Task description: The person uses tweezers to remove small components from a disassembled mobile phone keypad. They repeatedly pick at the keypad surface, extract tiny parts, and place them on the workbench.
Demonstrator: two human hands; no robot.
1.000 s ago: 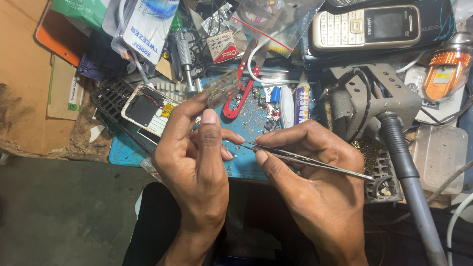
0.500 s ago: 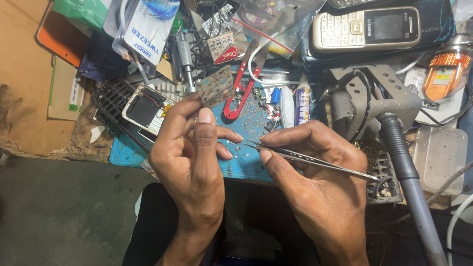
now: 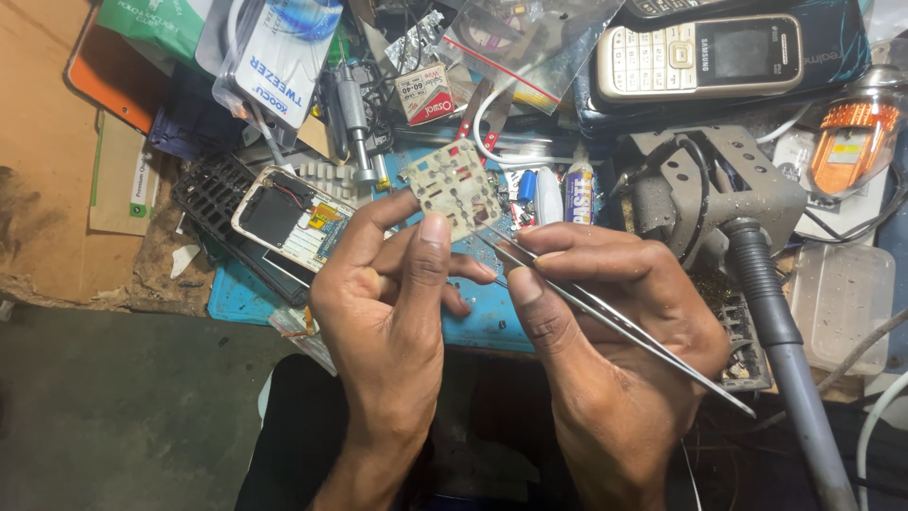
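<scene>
Cluttered tabletop [image 3: 57, 189] — largest item near the work is the grey metal stand with its dark hose [image 3: 757, 284], right of the small pale perforated keypad membrane sheet [image 3: 456, 194]. Left of the sheet lies an opened phone body with exposed board [image 3: 288, 220]; above and right of it, a cream-coloured keypad phone [image 3: 700, 57].

Left hand [image 3: 388, 312] holds the sheet up, pinched at its lower edge between thumb and forefinger, fingers [image 3: 432, 248] closed on it; the sheet is tilted, face toward the camera.

Right hand [image 3: 605, 350] is just right of and below the sheet, fingers closed around thin steel tweezers [image 3: 615, 322]. Their long axis runs from lower right up-left — tips meet the sheet's lower right corner, touching or nearly so.
</scene>
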